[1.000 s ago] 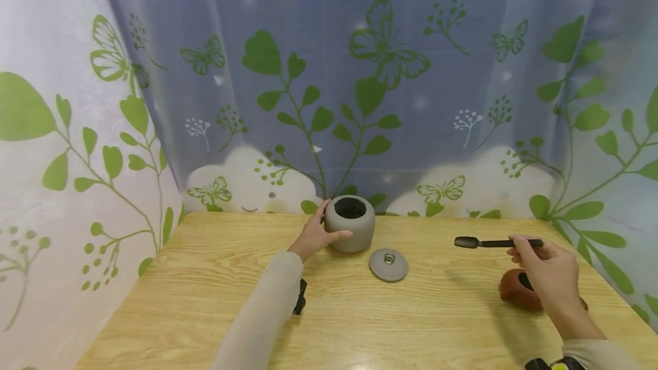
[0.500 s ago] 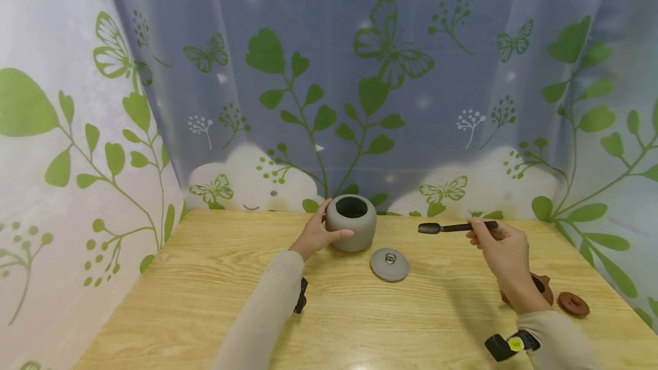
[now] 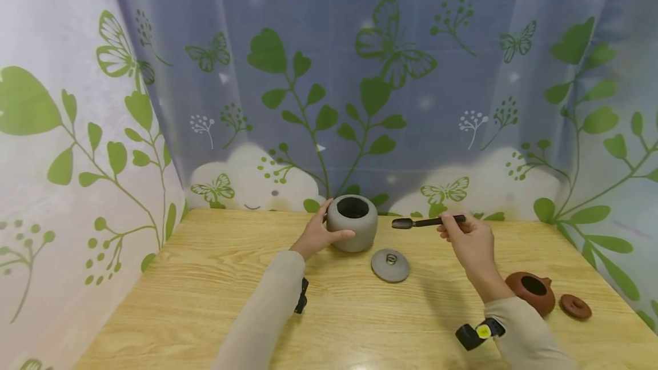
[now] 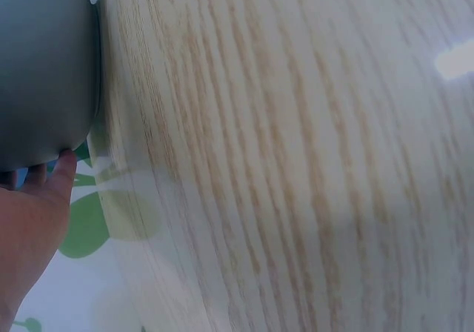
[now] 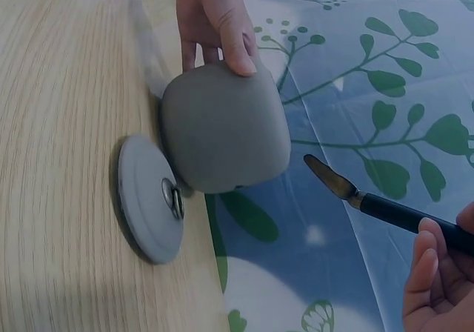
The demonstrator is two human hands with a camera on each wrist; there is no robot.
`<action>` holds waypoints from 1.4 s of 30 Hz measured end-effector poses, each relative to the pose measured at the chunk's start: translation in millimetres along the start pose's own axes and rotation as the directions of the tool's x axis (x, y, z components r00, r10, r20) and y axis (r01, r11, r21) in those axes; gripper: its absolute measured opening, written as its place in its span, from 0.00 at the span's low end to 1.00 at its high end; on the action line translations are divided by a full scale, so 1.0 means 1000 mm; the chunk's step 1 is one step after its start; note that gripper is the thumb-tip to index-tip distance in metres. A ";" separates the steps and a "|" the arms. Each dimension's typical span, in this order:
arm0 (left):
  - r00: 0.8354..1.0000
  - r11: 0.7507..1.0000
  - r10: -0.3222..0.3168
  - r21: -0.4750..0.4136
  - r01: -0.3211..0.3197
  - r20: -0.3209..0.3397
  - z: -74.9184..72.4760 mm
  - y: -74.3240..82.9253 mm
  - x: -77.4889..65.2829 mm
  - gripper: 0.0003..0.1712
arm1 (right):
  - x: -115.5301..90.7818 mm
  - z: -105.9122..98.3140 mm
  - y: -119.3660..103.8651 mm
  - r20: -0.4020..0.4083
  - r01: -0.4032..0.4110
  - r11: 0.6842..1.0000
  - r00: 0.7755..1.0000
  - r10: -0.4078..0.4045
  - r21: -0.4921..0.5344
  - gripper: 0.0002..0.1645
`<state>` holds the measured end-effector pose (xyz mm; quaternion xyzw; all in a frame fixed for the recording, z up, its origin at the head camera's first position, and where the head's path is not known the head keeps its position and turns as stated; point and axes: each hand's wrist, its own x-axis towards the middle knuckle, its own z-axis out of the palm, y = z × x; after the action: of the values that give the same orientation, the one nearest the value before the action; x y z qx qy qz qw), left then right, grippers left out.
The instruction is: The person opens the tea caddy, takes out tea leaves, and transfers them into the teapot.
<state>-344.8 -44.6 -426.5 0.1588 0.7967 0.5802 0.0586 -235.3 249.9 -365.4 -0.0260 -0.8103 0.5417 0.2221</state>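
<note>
A round grey jar [image 3: 360,232] stands uncovered at the back of the table, its dark mouth facing up. My left hand [image 3: 315,234] grips its left side, thumb in front and fingers behind, partly hidden by the jar. Pinched by its black handle, a small scoop [image 3: 403,224] extends leftward from my right hand [image 3: 472,247]. The scoop's narrow bowl points at the jar, a short gap away from its right side in the head view. In the right wrist view the bowl [image 5: 329,178] looks shiny and brownish.
The jar's grey lid [image 3: 389,267], with a ring knob, lies in front of the jar. A reddish-brown teapot [image 3: 542,301] without its lid stands beyond my right forearm, its round lid [image 3: 576,306] beside it. A printed curtain [image 3: 319,101] hangs behind the table [image 3: 205,301].
My right hand has carried the scoop leftward from above the teapot toward the jar, bringing the teapot and its lid into view. The left hand stays on the jar.
</note>
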 end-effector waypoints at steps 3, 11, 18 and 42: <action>1.000 1.000 0.003 -0.011 -0.002 0.012 -0.002 0.014 -0.009 0.59 | 0.001 0.008 -0.003 0.014 -0.015 1.000 1.000 0.015 0.022 0.25; 1.000 1.000 0.008 0.000 -0.008 0.015 -0.003 0.014 -0.009 0.59 | 0.006 0.033 -0.006 0.017 -0.071 0.994 0.997 0.069 0.082 0.22; 1.000 0.999 -0.023 0.038 0.024 -0.011 0.000 -0.009 0.006 0.62 | 0.010 0.054 -0.007 -0.012 -0.051 0.989 0.999 0.053 0.138 0.18; 1.000 0.999 -0.021 0.034 0.021 -0.010 0.001 -0.003 0.003 0.63 | 0.034 0.107 -0.006 0.108 0.192 0.971 0.978 -0.177 -0.143 0.17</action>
<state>-347.9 -43.7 -429.9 0.1486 0.8083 0.5668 0.0580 -306.5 164.3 -382.2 0.0581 -0.8579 0.4556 0.2304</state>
